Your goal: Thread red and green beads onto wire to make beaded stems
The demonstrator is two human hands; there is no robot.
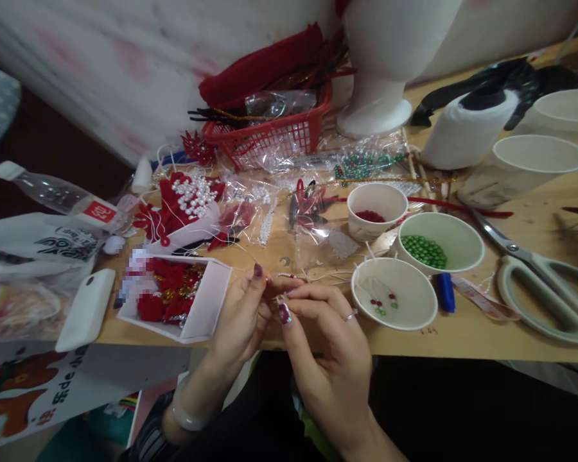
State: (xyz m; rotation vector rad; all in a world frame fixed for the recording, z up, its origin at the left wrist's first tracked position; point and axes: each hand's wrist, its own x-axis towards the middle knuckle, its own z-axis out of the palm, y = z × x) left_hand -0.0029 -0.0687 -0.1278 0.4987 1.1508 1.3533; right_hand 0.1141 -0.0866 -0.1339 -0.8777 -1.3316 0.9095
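Two sets of fingertips pinch a thin white beaded wire [289, 276] between our left hand [241, 317] and right hand [325, 350], at the wooden table's [462, 333] near edge. Beside them stand a white paper cup of beaded pins [394, 293] and a white box of red ornaments [176, 296].

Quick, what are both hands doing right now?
Left hand: fingertips pinched shut on a thin beaded wire.
Right hand: fingers curled, pinching the same wire close to the left fingertips.
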